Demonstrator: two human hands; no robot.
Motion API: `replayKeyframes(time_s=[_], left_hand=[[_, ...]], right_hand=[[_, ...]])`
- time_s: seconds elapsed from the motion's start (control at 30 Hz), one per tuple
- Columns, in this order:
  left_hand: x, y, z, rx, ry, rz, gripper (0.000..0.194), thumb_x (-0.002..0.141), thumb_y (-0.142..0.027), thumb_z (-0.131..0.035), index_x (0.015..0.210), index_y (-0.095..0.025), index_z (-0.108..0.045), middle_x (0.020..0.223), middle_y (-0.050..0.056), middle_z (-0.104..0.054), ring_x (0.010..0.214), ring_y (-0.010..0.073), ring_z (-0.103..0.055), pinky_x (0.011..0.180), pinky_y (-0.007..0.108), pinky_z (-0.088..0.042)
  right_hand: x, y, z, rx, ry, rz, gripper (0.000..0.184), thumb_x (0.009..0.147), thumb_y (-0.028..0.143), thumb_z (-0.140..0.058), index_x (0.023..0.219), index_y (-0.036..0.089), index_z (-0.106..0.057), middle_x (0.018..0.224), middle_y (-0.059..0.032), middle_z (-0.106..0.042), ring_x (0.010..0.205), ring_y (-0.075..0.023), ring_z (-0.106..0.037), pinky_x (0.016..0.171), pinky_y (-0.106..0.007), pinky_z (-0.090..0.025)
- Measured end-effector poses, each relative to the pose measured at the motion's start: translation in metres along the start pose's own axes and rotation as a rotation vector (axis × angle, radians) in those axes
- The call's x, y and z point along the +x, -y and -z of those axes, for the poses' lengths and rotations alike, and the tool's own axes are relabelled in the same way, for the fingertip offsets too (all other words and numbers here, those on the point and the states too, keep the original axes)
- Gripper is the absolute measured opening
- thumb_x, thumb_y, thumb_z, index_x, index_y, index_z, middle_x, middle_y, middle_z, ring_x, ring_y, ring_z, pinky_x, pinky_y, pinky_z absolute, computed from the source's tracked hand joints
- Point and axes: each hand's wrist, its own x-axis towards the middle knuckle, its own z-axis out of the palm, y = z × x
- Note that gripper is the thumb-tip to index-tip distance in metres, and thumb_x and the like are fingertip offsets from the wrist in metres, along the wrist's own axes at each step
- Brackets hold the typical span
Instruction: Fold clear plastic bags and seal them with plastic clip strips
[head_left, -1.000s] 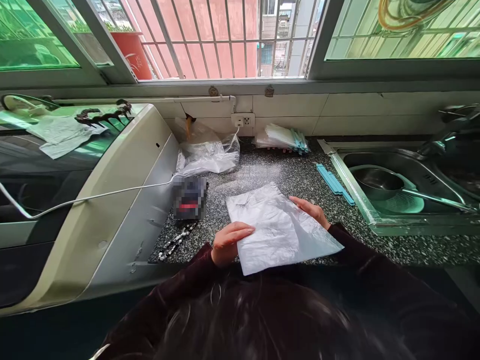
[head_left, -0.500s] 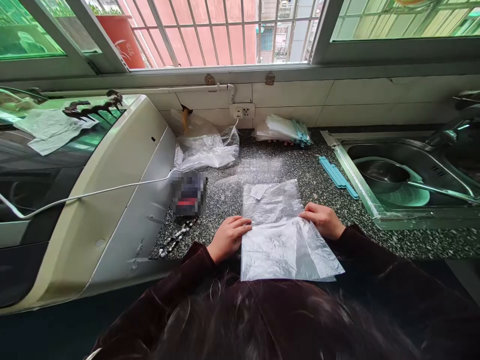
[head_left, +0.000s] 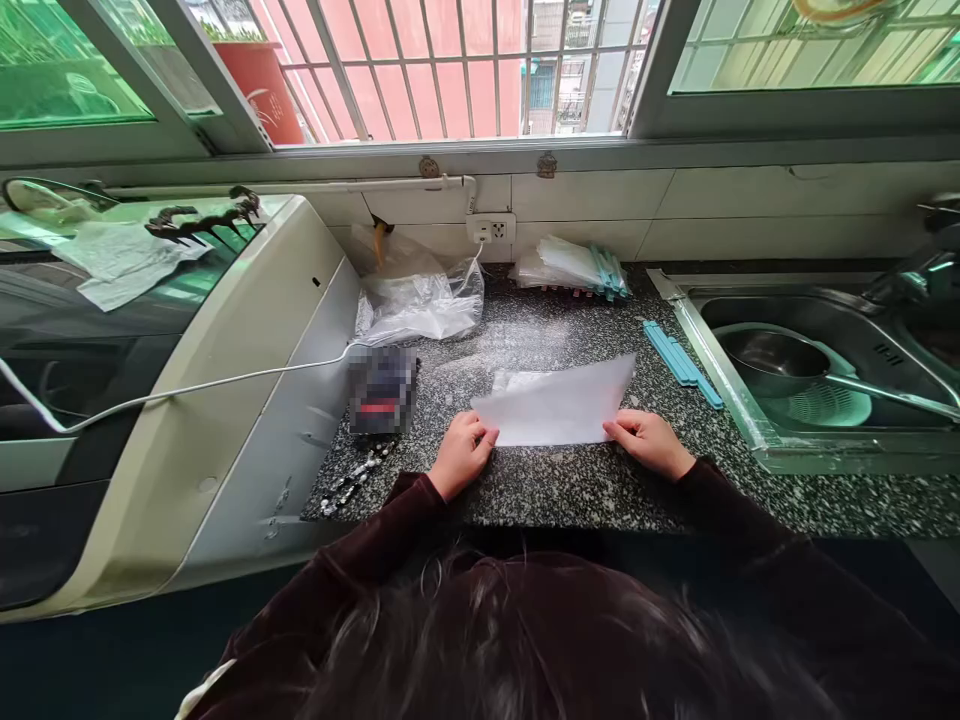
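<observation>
A translucent plastic bag [head_left: 559, 405] lies folded over on itself, with the crease running along its near edge. Its upper layer rises toward the far right, and part of the lower layer shows behind it. My left hand [head_left: 460, 457] pinches the left end of the crease, thumb toward the middle. At the right end, my right hand [head_left: 654, 442] grips the same bag between thumb and fingers. Beyond and right of that hand are several flat light-blue strips [head_left: 681, 365] on the counter.
The speckled counter [head_left: 570, 490] runs below a barred window. At the back lie a pile of plastic bags with blue strips [head_left: 574, 265] and crumpled clear plastic [head_left: 427, 305]. A blurred dark object [head_left: 382, 385] and white cable [head_left: 247, 378] are left; a sink [head_left: 765, 450] holding a pan [head_left: 776, 358] is right.
The bag's near half, which hung past the counter's front edge, has been folded up and away over the far half. Both hands now grip the crease ends instead of resting at the bag's sides.
</observation>
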Motion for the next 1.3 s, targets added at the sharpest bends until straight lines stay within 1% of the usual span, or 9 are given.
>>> replayKeyframes(time_s=[0.27,0.5,0.57,0.63,0.7,0.77,0.9,1.1,1.3], left_hand=[[0.016,0.004,-0.007,0.123,-0.072,0.078,0.033,0.08,-0.031,-0.057,0.05,-0.017,-0.05,0.078,0.005,-0.059,0.079,0.0187,-0.05,0.073,0.036,-0.043],[0.018,0.005,-0.005,0.16,-0.061,0.106,0.026,0.075,-0.033,-0.063,0.058,-0.018,-0.05,0.077,0.005,-0.058,0.078,0.0197,-0.05,0.073,0.037,-0.044],[0.016,0.002,-0.005,0.183,-0.104,0.057,0.018,0.076,-0.032,-0.062,0.069,-0.017,-0.055,0.084,0.006,-0.058,0.083,0.0209,-0.051,0.077,0.038,-0.044],[0.014,-0.001,-0.006,0.194,-0.124,-0.061,0.013,0.078,-0.03,-0.059,0.083,-0.018,-0.058,0.096,0.008,-0.059,0.092,0.0221,-0.051,0.084,0.04,-0.044],[0.012,-0.004,-0.008,0.194,-0.074,-0.197,0.015,0.081,-0.027,-0.056,0.092,-0.018,-0.059,0.109,0.01,-0.057,0.102,0.0231,-0.051,0.09,0.041,-0.042],[0.01,-0.006,-0.011,0.188,0.013,-0.274,0.017,0.082,-0.026,-0.054,0.096,-0.018,-0.059,0.114,0.011,-0.056,0.106,0.0234,-0.051,0.092,0.042,-0.042],[0.01,-0.005,-0.014,0.146,0.102,-0.261,0.018,0.082,-0.027,-0.054,0.096,-0.017,-0.059,0.108,0.011,-0.06,0.103,0.0226,-0.054,0.093,0.042,-0.043],[0.009,-0.002,-0.014,0.128,0.078,-0.245,0.022,0.079,-0.028,-0.058,0.097,-0.016,-0.059,0.108,0.012,-0.06,0.103,0.0237,-0.055,0.092,0.043,-0.044],[0.009,-0.011,-0.015,0.231,0.053,-0.298,0.034,0.077,-0.032,-0.061,0.106,-0.016,-0.058,0.11,0.013,-0.06,0.103,0.026,-0.054,0.09,0.043,-0.043]], right_hand=[[-0.002,0.013,-0.006,-0.179,-0.109,-0.122,0.035,0.076,0.039,-0.049,0.046,0.02,-0.045,0.051,-0.0002,-0.054,0.05,-0.0116,-0.046,0.047,-0.023,-0.027],[-0.013,0.018,-0.003,-0.296,-0.145,-0.116,0.036,0.078,0.042,-0.053,0.049,0.021,-0.046,0.052,-0.0004,-0.052,0.053,-0.0139,-0.047,0.049,-0.025,-0.025],[-0.016,0.018,-0.002,-0.301,-0.235,-0.063,0.031,0.08,0.042,-0.052,0.057,0.021,-0.051,0.058,-0.0018,-0.054,0.058,-0.0152,-0.049,0.053,-0.027,-0.029],[-0.017,0.019,-0.003,-0.297,-0.291,0.081,0.023,0.082,0.038,-0.052,0.071,0.019,-0.058,0.068,-0.0045,-0.058,0.067,-0.0174,-0.051,0.061,-0.028,-0.034],[-0.019,0.022,-0.005,-0.302,-0.271,0.22,0.02,0.082,0.035,-0.053,0.083,0.018,-0.062,0.077,-0.0064,-0.06,0.075,-0.0189,-0.051,0.068,-0.03,-0.035],[-0.022,0.024,-0.007,-0.33,-0.236,0.272,0.019,0.081,0.036,-0.055,0.085,0.018,-0.064,0.082,-0.0072,-0.061,0.078,-0.0199,-0.049,0.071,-0.032,-0.034],[-0.027,0.025,-0.008,-0.38,-0.21,0.297,0.021,0.081,0.036,-0.056,0.087,0.019,-0.065,0.086,-0.0078,-0.063,0.081,-0.0208,-0.048,0.074,-0.035,-0.032],[-0.028,0.027,-0.007,-0.451,-0.266,0.34,0.018,0.086,0.021,-0.048,0.075,0.019,-0.063,0.075,-0.0048,-0.062,0.075,-0.0175,-0.047,0.073,-0.033,-0.031],[-0.027,0.031,-0.004,-0.377,-0.342,0.347,0.017,0.085,0.018,-0.05,0.073,0.019,-0.062,0.075,-0.0045,-0.062,0.073,-0.0159,-0.049,0.073,-0.031,-0.033]])
